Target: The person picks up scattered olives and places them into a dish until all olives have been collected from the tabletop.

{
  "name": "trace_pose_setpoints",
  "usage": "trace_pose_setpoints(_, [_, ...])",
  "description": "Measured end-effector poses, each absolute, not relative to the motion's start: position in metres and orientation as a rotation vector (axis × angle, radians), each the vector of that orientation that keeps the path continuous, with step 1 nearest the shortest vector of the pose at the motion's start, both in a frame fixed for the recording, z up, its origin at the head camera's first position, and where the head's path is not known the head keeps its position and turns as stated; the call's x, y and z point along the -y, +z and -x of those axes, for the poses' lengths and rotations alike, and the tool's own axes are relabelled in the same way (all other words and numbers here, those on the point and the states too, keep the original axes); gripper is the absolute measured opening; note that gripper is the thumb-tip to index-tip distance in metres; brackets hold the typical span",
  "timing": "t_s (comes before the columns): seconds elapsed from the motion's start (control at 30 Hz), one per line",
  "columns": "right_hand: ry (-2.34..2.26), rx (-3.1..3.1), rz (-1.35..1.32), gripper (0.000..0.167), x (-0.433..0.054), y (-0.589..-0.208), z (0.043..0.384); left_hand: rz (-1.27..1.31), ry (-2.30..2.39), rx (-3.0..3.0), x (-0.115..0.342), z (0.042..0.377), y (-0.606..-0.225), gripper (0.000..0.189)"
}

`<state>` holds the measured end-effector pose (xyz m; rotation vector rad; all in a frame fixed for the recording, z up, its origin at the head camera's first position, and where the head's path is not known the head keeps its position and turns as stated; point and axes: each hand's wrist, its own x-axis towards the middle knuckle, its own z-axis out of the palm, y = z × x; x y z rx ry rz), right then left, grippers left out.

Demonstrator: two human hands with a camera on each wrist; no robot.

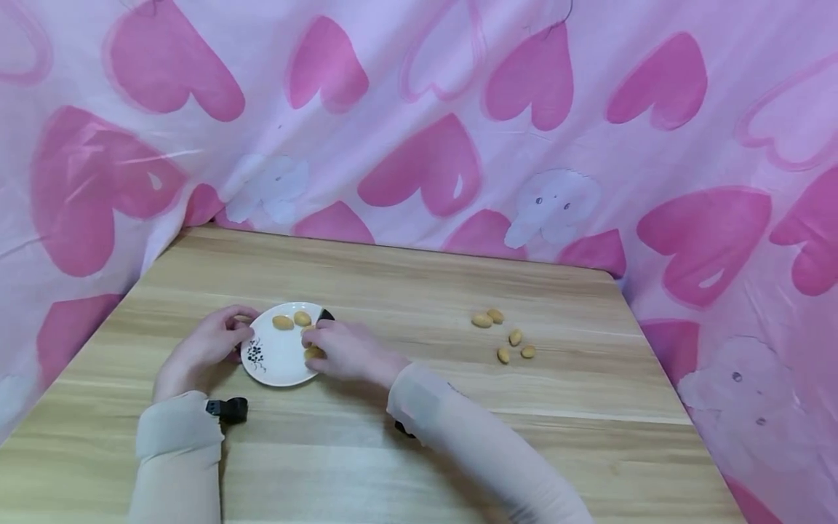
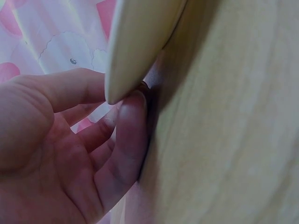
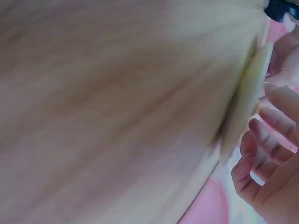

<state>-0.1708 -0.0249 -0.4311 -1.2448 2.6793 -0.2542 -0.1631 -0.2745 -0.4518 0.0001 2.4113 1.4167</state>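
A white round plate (image 1: pixel 278 360) with a dark floral print lies left of the table's middle. My left hand (image 1: pixel 212 338) pinches its left rim, with a fingertip (image 2: pixel 133 105) tucked under the edge. Over the plate's right side reaches my right hand (image 1: pixel 340 349), its thumb and fingers around a small tan oval nut (image 1: pixel 314 353). Another piece shows by the upper fingertips, partly covered by the hand. Two more nuts (image 1: pixel 283 322) lie near the plate's far rim. From the right wrist, the plate (image 3: pixel 247 100) appears edge-on beside the bent fingers.
Several loose tan nuts (image 1: pixel 482 320) lie on the wooden table (image 1: pixel 458 451) to the right. A pink heart-patterned cloth (image 1: pixel 419 167) hangs behind and beside the table. Black camera straps (image 1: pixel 229 410) sit at the wrists.
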Motion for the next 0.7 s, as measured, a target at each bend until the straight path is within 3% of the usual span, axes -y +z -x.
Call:
trace_pose_setpoints(0.4, [-0.794,-2.673,1.075,0.031,0.017,-0.393,0.166,0.019,1.400,-2.415,0.276,0.161,-0.453,0.041])
trace_pose_setpoints(0.7, [-1.123,-2.644,0.877,0.034,-0.030,-0.392,0.159,0.063,1.372,-2.399,0.272,0.162,-0.452,0.043])
